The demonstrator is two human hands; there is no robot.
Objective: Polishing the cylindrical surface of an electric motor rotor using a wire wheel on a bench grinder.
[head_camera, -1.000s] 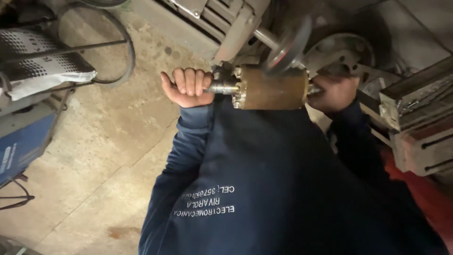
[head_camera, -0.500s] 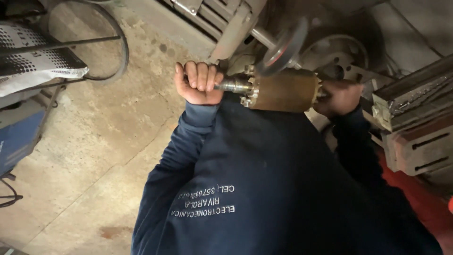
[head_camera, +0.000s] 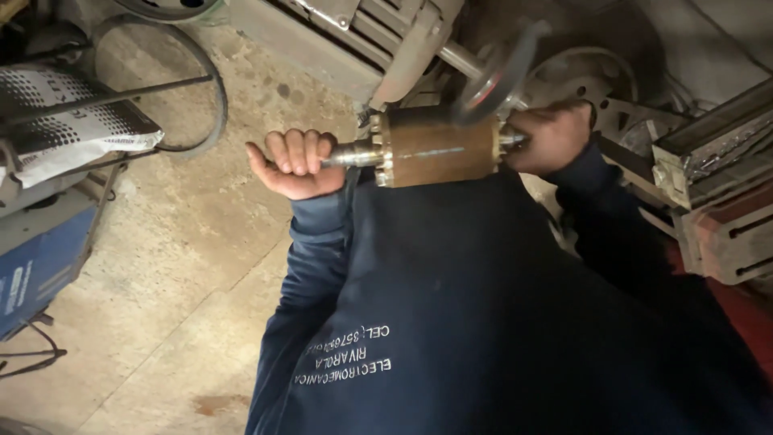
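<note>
- At nine o'clock, a blue machine case (head_camera: 36, 278) stands on the concrete floor (head_camera: 185, 266), with a perforated grey sheet (head_camera: 64, 125) above it and a dark belt loop (head_camera: 173, 89) at eleven.
- The left hand (head_camera: 296, 163) is fisted around the shaft stub of the rotor (head_camera: 435, 147).
- The brass-coloured rotor is held level at twelve o'clock, above the dark blue sweatshirt (head_camera: 483, 322).
- The right hand (head_camera: 551, 137) is closed on the opposite shaft end at one o'clock.
- Grey metal blocks (head_camera: 717, 201) sit at three.
</note>
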